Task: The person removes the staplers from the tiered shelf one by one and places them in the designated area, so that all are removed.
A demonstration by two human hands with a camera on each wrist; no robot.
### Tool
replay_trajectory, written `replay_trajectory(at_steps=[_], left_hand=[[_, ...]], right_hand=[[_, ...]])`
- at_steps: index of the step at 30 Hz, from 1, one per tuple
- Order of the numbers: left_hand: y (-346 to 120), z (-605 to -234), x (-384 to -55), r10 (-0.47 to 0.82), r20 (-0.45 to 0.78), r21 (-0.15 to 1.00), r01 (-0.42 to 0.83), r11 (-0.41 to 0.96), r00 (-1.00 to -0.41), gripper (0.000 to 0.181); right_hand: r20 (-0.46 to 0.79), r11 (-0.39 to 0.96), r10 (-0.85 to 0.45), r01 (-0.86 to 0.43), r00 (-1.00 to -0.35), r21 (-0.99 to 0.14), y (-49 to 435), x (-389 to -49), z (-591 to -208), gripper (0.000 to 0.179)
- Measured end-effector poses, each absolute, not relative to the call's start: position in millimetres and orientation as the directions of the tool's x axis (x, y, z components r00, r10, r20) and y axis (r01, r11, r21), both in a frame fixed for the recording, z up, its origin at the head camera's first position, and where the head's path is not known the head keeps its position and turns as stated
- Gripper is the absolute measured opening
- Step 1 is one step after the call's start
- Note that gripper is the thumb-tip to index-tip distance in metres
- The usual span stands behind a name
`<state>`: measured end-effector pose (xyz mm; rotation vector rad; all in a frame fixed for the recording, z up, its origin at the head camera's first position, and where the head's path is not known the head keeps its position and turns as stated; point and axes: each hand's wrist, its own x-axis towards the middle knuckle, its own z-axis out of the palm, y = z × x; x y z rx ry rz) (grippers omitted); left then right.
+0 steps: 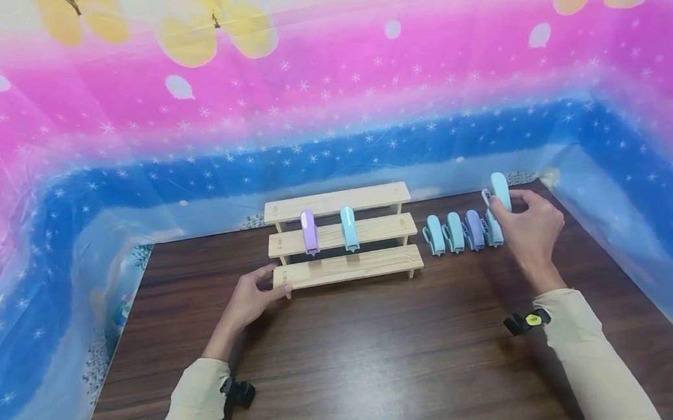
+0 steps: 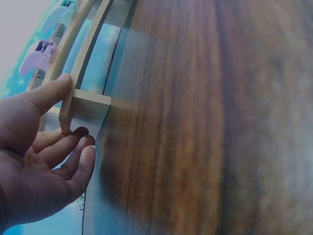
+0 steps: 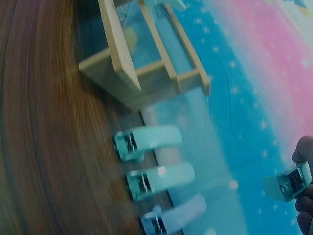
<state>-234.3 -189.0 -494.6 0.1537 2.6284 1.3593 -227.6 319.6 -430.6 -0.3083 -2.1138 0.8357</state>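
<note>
My left hand [image 1: 251,299] holds the left end of a three-tier wooden display rack [image 1: 346,269]. In the left wrist view the thumb lies against the lowest board and the fingers curl beneath it. My right hand [image 1: 530,226] pinches a mint-green stapler-like tool [image 1: 500,191], raised above the table's right side; its dark metal end shows in the right wrist view. Below it stand a mint one [image 1: 493,231], a purple one [image 1: 475,230] and two more mint ones in a row. On the middle tier sit a purple stapler [image 1: 310,231] and a mint stapler [image 1: 348,228], side by side.
The dark wooden table [image 1: 359,364] carries the rack near its back edge, with the row of staplers right of it. A pink and blue patterned cloth [image 1: 329,106] hangs behind and along both sides. Each wrist bears a black strap mount.
</note>
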Motion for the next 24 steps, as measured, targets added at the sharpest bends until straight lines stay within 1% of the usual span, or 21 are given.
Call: replay_trajectory(at_steps=[5, 10, 17, 24], left_hand=[[-190, -495, -235, 0.17, -0.111, 0.815, 0.008, 0.58, -0.979, 0.073], [-190, -496, -236, 0.168, -0.121, 0.816, -0.002, 0.577, -0.978, 0.074], [-189, -495, -235, 0.164, -0.121, 0.815, -0.004, 0.58, -0.979, 0.074], [-189, -494, -234, 0.167, -0.119, 0.819, -0.001, 0.574, -0.979, 0.074]], right_hand=[[0.589, 0.766, 0.482, -0.015, -0.648, -0.642, 339, -227, -436, 0.041], [0.59, 0.785, 0.462, -0.005, -0.662, -0.62, 356, -227, -442, 0.039], [0.544, 0.78, 0.466, 0.035, -0.698, -0.624, 370, -229, -452, 0.043], [0.533, 0.785, 0.463, 0.048, -0.708, -0.617, 380, -232, -465, 0.045]])
